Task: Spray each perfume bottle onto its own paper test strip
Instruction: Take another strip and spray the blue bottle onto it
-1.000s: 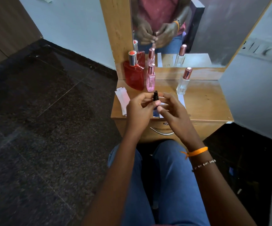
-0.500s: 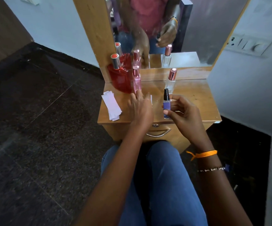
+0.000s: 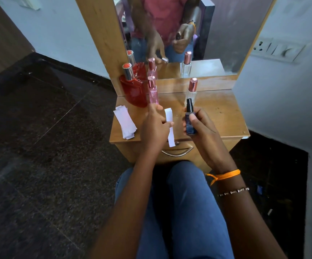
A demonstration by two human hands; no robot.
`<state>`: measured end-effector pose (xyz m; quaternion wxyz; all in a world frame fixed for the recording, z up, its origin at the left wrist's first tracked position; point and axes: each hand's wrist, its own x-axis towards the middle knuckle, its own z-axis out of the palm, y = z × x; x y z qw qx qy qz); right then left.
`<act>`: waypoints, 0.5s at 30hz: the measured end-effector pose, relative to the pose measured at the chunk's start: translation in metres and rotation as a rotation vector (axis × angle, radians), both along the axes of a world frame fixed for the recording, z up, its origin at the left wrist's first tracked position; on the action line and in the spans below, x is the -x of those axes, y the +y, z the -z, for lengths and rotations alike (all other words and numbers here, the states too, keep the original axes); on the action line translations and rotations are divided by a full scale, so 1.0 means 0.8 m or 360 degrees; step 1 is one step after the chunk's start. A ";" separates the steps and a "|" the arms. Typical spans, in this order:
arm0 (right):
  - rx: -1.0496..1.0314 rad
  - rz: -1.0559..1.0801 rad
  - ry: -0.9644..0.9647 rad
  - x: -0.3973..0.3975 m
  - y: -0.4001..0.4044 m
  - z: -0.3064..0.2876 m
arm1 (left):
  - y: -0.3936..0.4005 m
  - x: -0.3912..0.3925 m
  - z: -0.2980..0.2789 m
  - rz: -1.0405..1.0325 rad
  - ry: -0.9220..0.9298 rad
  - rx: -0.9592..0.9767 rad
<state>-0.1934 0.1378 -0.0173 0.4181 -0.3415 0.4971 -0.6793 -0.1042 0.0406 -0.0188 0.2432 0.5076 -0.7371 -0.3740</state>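
My right hand [image 3: 200, 128] grips a small dark blue spray bottle [image 3: 190, 122] upright, its black nozzle uncapped at the top. My left hand [image 3: 154, 128] pinches a white paper strip [image 3: 170, 126] between thumb and fingers, just left of the bottle. The strip hangs past the table's front edge. At the back of the wooden table [image 3: 224, 116] stand a red bottle [image 3: 133, 88], a slim pink bottle [image 3: 153, 91] and a clear bottle with a rose cap [image 3: 191, 90]. A pile of spare strips [image 3: 124, 122] lies at the table's left.
A mirror [image 3: 216, 34] rises behind the table and reflects the bottles and my hands. The table has a drawer with a metal handle [image 3: 176, 153] below the front edge. My knees in blue jeans sit close under it. A switch panel [image 3: 280, 50] is on the right wall.
My left hand let go of the bottle, reached to the table and lifted one strip toward me. My right hand kept the blue bottle, now held upright beside the strip.
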 end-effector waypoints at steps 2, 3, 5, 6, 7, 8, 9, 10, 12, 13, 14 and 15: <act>0.0042 -0.0053 -0.0159 -0.005 0.001 -0.001 | 0.004 -0.010 -0.008 -0.0025 0.0088 -0.0120; 0.0088 -0.0091 -0.0230 -0.007 0.001 -0.001 | 0.006 -0.015 -0.011 -0.0020 0.0141 -0.0168; 0.0169 -0.0132 -0.0333 -0.011 0.000 -0.001 | 0.011 -0.024 -0.016 0.0000 0.0275 -0.0252; 0.0180 -0.0131 -0.0375 -0.012 0.000 -0.001 | 0.012 -0.028 -0.017 0.0018 0.0326 -0.0268; 0.0175 -0.0121 -0.0413 -0.014 -0.001 -0.002 | 0.013 -0.032 -0.018 0.0041 0.0360 -0.0284; 0.0168 -0.0114 -0.0443 -0.015 0.000 -0.003 | 0.015 -0.035 -0.020 0.0071 0.0389 -0.0310; 0.0163 -0.0113 -0.0463 -0.016 0.000 -0.003 | 0.017 -0.038 -0.023 0.0096 0.0415 -0.0341; 0.0161 -0.0120 -0.0477 -0.017 0.001 -0.005 | 0.018 -0.041 -0.025 0.0113 0.0432 -0.0363; 0.0148 -0.0127 -0.0491 -0.017 0.004 -0.007 | 0.019 -0.047 -0.029 0.0140 0.0456 -0.0385; 0.0137 -0.0123 -0.0494 -0.018 0.005 -0.007 | 0.020 -0.050 -0.031 0.0151 0.0475 -0.0399; 0.0129 -0.0120 -0.0500 -0.018 0.006 -0.008 | 0.020 -0.052 -0.034 0.0157 0.0492 -0.0402; 0.0127 -0.0121 -0.0509 -0.018 0.006 -0.009 | 0.021 -0.054 -0.036 0.0154 0.0501 -0.0399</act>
